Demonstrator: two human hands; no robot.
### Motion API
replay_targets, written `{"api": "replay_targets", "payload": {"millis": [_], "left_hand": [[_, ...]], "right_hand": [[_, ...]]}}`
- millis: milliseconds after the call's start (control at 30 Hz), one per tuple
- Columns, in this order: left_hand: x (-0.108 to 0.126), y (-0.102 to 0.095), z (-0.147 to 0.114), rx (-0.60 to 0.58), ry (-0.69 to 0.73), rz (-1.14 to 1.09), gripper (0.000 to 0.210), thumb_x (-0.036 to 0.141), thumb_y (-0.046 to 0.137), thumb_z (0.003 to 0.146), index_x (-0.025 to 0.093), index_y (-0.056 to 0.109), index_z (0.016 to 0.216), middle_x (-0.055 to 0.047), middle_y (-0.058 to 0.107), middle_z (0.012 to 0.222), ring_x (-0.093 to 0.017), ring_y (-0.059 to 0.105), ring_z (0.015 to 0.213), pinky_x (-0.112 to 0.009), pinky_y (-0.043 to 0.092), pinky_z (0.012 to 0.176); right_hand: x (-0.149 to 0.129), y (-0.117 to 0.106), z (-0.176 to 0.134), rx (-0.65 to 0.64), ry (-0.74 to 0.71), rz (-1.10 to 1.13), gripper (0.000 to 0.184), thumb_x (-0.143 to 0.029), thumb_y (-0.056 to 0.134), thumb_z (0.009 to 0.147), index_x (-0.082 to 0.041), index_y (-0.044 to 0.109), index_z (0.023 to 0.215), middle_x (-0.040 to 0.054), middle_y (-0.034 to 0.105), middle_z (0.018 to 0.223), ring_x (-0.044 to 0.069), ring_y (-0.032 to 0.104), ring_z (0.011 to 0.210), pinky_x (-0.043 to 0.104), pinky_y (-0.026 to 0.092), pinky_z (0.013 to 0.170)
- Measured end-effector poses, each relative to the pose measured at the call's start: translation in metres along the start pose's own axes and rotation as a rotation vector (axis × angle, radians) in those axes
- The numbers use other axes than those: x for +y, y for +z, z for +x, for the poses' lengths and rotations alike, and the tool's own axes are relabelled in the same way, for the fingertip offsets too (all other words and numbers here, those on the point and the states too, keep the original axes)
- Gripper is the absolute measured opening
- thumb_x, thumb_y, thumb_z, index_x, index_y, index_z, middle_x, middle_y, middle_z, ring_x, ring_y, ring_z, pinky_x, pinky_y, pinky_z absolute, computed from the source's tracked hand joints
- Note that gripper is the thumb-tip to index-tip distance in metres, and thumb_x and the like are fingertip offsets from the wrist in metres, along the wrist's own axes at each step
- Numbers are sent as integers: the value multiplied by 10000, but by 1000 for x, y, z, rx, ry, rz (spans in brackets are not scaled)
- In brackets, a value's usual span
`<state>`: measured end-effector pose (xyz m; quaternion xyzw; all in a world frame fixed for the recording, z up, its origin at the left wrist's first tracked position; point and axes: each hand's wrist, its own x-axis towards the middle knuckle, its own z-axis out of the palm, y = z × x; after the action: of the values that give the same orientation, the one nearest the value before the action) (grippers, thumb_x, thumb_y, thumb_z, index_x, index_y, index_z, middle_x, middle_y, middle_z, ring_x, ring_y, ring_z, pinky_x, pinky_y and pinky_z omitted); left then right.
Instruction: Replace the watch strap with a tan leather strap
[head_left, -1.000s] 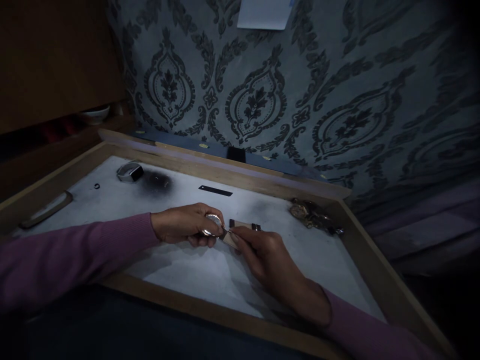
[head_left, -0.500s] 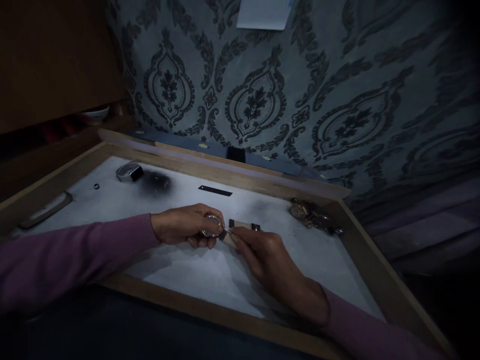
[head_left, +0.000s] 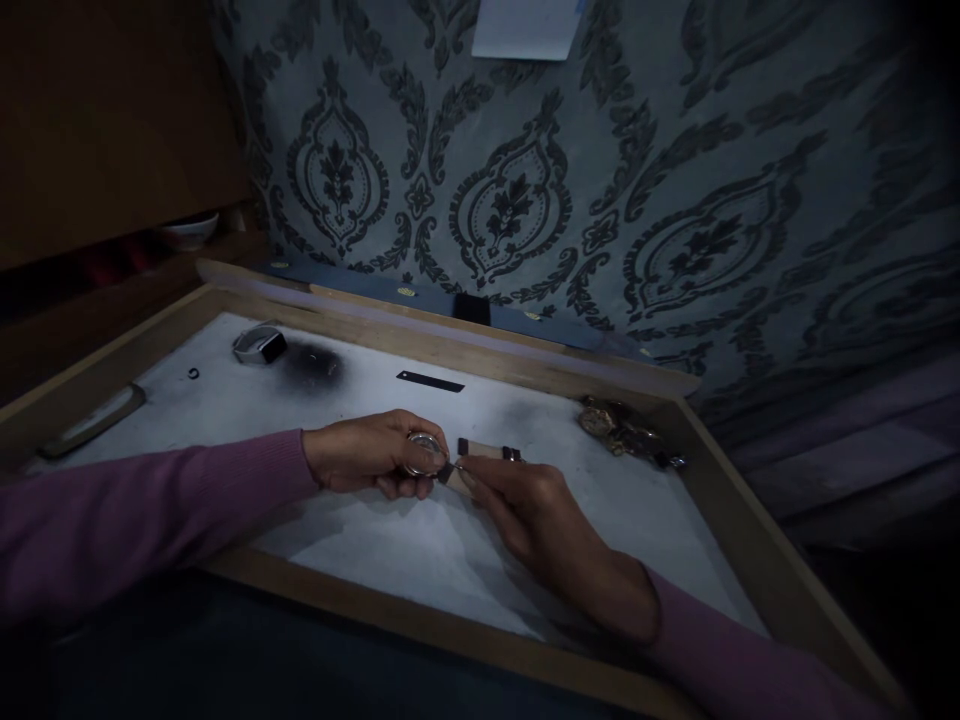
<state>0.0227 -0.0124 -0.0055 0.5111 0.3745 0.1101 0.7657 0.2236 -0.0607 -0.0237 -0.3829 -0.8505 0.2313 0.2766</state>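
My left hand (head_left: 386, 452) is closed around a round watch case (head_left: 424, 453) with a shiny rim, the thumb lying along its edge. A short strap piece (head_left: 454, 478), dark at its end and tan on its face, runs from beside the watch to under my right fingers. My right hand (head_left: 525, 500) pinches a thin silvery piece (head_left: 458, 466) against this strap; its exact kind is too small to tell. Just behind the right fingers, another strap piece (head_left: 487, 451) with a dark buckle lies on the white surface.
A wooden-rimmed tray table (head_left: 420, 610) surrounds the white surface. At the back left are a smartwatch (head_left: 262, 344) and a small dark ring (head_left: 193, 373). A flat black strip (head_left: 430, 381) lies near the back. Several watches (head_left: 626, 428) are heaped at right, by the rim.
Both hands stay almost in place. The watch tilts slightly in my left hand, and my right fingertips shift a little over the strap.
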Motion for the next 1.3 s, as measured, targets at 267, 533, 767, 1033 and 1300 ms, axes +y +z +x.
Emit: {"api": "replay_targets", "payload": {"millis": [267,533,767,1033,1300], "left_hand": [[0,-2,1,-16,31,-3,147,252,629,791,158,532,733,29,550,554,-52,394,436,-200,200,409],[-1,-2,1,-24,34,-6,161,271,640,778,159,528,748,37,550,555,-52,404,446,-201,215,425],[-2,1,1,11,21,0,136,229,574,842,161,517,739,36,534,560,-50,395,444,-209,200,424],[-4,0,2,10,40,-22,138,239,572,851,160,513,755,35,528,563,-46,379,439,-209,179,416],[-5,3,2,28,34,-57,131,236,555,858,162,507,761,35,525,560,-46,380,445,-205,165,422]], "right_hand": [[-2,0,1,14,28,-11,304,-140,411,952,-168,532,674,-23,497,580,89,427,497,229,331,499],[-3,-1,2,-13,52,20,306,-145,422,942,-166,533,658,-29,476,576,88,415,505,227,315,497],[1,-2,2,-66,110,69,299,-174,422,936,-162,549,666,-26,470,575,96,409,516,244,310,502],[3,-1,3,-72,135,125,319,-196,419,947,-165,543,655,-25,473,588,94,405,518,248,302,504],[0,-2,5,-97,204,187,322,-224,413,945,-157,576,675,-6,508,608,104,422,541,248,315,511]]}}
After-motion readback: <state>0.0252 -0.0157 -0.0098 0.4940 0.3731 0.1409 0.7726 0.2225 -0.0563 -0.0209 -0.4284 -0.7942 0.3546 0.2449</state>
